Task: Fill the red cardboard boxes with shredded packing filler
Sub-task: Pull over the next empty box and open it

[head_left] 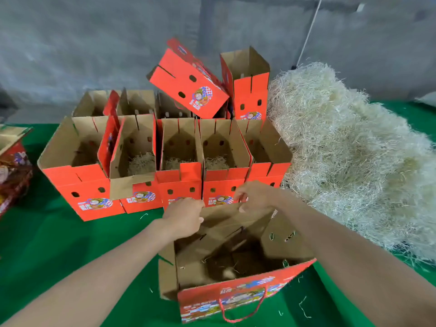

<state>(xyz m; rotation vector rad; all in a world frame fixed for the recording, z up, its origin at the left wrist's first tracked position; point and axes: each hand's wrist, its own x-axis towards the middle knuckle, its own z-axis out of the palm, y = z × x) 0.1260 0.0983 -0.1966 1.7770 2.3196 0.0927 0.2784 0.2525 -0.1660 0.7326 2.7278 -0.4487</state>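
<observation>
One wide green table top (59,244) under everything. On the right, a huge heap of pale shredded packing filler (349,156). Left of the heap, right beside it, two rows of open red cardboard boxes with brown insides (179,175), with small tufts of filler low down in three of the front ones. Up on the far row, one tilted red box (186,81) leaning on one upright red box (250,90). Nearest, in the middle, one more open red cardboard box with a picture on its side (236,291), almost no filler in it. At its far flap, both hands: left hand (184,215) pinching the left corner, right hand (254,197) pinching the top edge, fingers curled round the card. On the box's near side, a thin red rope handle (243,308). Tiny loose pale strands (304,308) here and there on the green.
</observation>
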